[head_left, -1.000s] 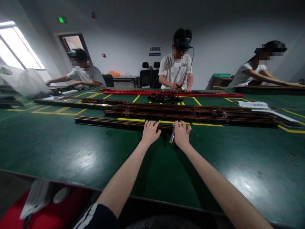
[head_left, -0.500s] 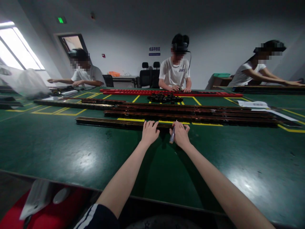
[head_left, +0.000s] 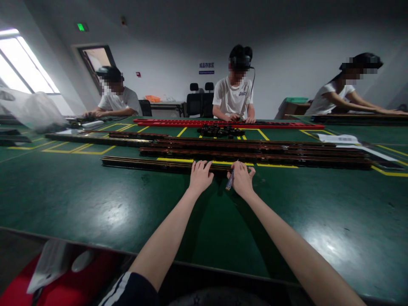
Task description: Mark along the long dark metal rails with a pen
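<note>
The left hand [head_left: 200, 177] lies palm down with its fingers draped over a long dark rail [head_left: 143, 165]; whether they grip it or merely steady it cannot be told. The right hand [head_left: 242, 180] is closed around a slim, shiny pen-like tool [head_left: 229, 182], whose near end slants down toward the person. The rail rests on the green table [head_left: 79, 187], crosswise in front of the person, its left part exposed and its right end hidden at the right hand. Work on this rail appears to be under way: the hands are close together over its right portion, but the contact point of the tool is covered by the fingers, so the amount completed here cannot be read. Just beyond lies a broad bundle of similar rails [head_left: 261, 152], apart from the one at hand; whether these are finished or waiting is not shown. Behind the bundle is a heap of small black parts [head_left: 220, 131], which neither hand touches, and then a long red frame [head_left: 178, 123], at which a co-worker [head_left: 234, 97] is occupied. The rail at hand, not yet let go, is judged unfinished.
</note>
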A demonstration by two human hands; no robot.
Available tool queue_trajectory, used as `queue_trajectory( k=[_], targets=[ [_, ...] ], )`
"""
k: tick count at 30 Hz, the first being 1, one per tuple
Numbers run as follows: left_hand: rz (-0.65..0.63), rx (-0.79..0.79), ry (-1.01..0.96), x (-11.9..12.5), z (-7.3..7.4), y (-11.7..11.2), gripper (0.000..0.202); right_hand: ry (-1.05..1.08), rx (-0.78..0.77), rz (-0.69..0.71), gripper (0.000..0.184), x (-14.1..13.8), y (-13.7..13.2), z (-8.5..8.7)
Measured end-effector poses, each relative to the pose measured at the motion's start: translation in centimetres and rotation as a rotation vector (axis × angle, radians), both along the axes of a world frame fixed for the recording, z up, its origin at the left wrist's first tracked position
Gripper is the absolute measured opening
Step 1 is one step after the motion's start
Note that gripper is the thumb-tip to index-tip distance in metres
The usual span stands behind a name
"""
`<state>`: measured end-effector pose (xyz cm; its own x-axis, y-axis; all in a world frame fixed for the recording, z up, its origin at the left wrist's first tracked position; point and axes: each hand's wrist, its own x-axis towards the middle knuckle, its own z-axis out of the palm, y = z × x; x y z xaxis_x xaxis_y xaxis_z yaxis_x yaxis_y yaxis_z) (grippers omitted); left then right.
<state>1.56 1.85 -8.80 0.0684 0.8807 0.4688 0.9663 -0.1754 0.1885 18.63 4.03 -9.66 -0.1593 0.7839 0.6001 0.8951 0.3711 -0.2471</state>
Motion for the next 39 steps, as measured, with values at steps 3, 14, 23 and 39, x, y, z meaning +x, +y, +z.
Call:
queue_trajectory(
  k=[3,14,23,39],
  targets=[
    [0.002,0.01,-0.004,-0.1,-0.1,0.0,0.048,0.008,0.011,-0.019,0.021,0.0,0.0,-0.1],
    [0.0,-0.034,0.0,-0.1,0.0,0.1,0.046,0.115,0.025,-0.088,0.032,1.3,0.8,-0.6],
    [0.0,0.008,-0.004,-0.2,-0.4,0.4,0.045,0.061,-0.028,0.003,0.019,1.1,0.5,-0.2],
    [0.009,-0.026,-0.01,-0.1,0.0,0.2,0.045,0.201,-0.032,-0.063,0.029,1.0,0.0,0.4]
  ],
)
